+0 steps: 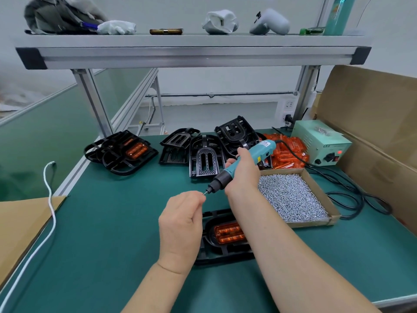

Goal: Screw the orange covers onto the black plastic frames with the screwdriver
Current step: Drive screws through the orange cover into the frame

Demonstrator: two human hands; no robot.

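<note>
My right hand (pixel 242 175) grips a teal electric screwdriver (pixel 250 159), tilted with its bit pointing down-left. My left hand (pixel 182 219) pinches a small screw (pixel 204 193) against the bit tip. Below my hands a black plastic frame (pixel 222 256) lies on the green mat with an orange cover (pixel 228 232) seated in it, partly hidden by my right forearm. Bare black frames (pixel 203 154) are piled at the back centre. Frames fitted with an orange cover (pixel 135 150) are stacked at the back left. Loose orange covers (pixel 286 150) are heaped at the back right.
A cardboard tray of silver screws (pixel 291 197) sits right of my hands. A green power supply (pixel 320 143) with black cables (pixel 352 190) stands at the back right, next to a large cardboard box (pixel 372 123). Cardboard (pixel 22 227) and a white cord (pixel 50 199) lie left. A metal shelf (pixel 194 53) spans overhead.
</note>
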